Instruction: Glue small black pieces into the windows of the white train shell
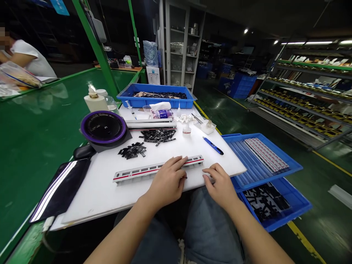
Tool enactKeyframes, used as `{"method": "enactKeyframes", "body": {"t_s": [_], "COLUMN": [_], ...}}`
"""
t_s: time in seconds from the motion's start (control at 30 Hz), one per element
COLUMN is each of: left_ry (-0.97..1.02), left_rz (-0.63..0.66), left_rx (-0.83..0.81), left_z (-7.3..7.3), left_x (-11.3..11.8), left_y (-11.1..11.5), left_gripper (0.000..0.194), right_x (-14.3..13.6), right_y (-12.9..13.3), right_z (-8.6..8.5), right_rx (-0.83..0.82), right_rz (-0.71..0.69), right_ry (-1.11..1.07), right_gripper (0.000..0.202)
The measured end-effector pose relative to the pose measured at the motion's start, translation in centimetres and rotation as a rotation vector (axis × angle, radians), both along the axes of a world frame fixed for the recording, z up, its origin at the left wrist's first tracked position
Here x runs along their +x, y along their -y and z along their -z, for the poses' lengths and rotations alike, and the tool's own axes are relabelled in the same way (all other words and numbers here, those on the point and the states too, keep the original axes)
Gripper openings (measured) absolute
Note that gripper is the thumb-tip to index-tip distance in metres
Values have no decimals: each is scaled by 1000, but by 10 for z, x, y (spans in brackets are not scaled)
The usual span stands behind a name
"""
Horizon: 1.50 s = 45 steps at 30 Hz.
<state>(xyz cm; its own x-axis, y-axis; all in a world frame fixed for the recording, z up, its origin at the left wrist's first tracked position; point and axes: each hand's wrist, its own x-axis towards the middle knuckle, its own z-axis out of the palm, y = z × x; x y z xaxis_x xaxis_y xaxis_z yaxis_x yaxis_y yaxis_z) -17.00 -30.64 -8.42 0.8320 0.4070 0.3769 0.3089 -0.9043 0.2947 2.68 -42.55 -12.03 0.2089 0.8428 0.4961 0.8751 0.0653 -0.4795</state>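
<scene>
On the near part of the white surface, the long train-car shell, white with a red stripe, lies in front of the person. Its long axis goes mainly from left to right, slightly oblique, so that the left end is closer to the person and the right end is a little farther.

The left hand is the nearer one: its extended fingers lie across the shell, right of its middle, and touch it, while the thumb bends down at the near side. A small dark tip shows beside this thumb, but I cannot tell if it is being pinched, nor how firmly the shell is held.

The right hand is just beyond the right end, on the person's side, and apart from the shell. Its fingers are bent, with thumb and forefinger close to each other; I cannot tell whether something small is between them.

Behind the shell lie two piles of black pieces, and farther right a blue cutter-like tool.
</scene>
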Motion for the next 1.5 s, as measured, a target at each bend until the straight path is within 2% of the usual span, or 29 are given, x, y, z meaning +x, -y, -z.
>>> {"method": "enactKeyframes", "body": {"t_s": [0.07,0.13,0.17,0.23,0.33,0.37,0.43,0.5,0.6,0.83,0.93,1.03,1.1,1.13,1.17,1.23,1.27,1.3,1.33,1.43,1.47,1.5], "left_ry": [104,279,389,607,817,844,871,885,866,548,417,406,461,497,532,567,568,561,559,603,619,640], "left_rz": [33,11,-33,-153,-265,-281,-297,-308,-324,-348,-276,-93,20,30,8,-86,-115,-125,-134,-248,-284,-308], "left_rx": [-14,-127,-241,-578,-1079,-1186,-1297,-1286,-1128,-920,-765,-632,-553,-551,-593,-785,-886,-959,-994,-1095,-1173,-1247], "left_z": [-1,-8,-13,-24,-37,-40,-43,-44,-44,-43,-51,-59,-61,-61,-60,-58,-57,-56,-55,-50,-48,-46], "left_x": [-2,-4,-5,-7,-9,-10,-13,-19,-34,-75,-85,-90,-93,-94,-96,-98,-99,-99,-99,-98,-100,-102], "left_y": [7,17,23,34,48,51,55,59,66,76,77,82,87,88,90,91,91,90,90,86,83,78], "left_gripper": [20,19,17,14,31,37,38,31,24,16,8,10,14,15,16,18,18,18,16,20,24,28], "right_x": [-12,-28,-38,-60,-92,-100,-112,-118,-121,-121,-122,-123,-123,-124,-125,-129,-131,-132,-133,-130,-127,-122], "right_y": [9,17,21,25,23,21,16,11,9,26,34,35,31,29,26,24,25,27,30,42,46,50], "right_z": [2,-2,-6,-16,-34,-39,-48,-54,-58,-59,-61,-67,-72,-73,-74,-75,-76,-76,-77,-79,-81,-82], "right_rx": [68,110,99,27,-38,-29,8,38,69,-44,-96,-144,-245,-340,-448,-620,-620,-542,-394,205,345,427], "right_rz": [25,26,4,-102,-293,-333,-356,-335,-327,-441,-461,-496,-572,-620,-661,-711,-711,-682,-629,-495,-478,-467], "right_ry": [-63,-191,-313,-679,-1219,-1319,-1415,-1469,-1529,-1491,-1482,-1540,-1757,-1891,-2010,-2114,-2078,-1959,-1752,-779,-486,-286], "right_gripper": [20,19,18,19,30,32,32,29,25,19,17,19,22,23,25,28,30,30,27,4,9,16]}}
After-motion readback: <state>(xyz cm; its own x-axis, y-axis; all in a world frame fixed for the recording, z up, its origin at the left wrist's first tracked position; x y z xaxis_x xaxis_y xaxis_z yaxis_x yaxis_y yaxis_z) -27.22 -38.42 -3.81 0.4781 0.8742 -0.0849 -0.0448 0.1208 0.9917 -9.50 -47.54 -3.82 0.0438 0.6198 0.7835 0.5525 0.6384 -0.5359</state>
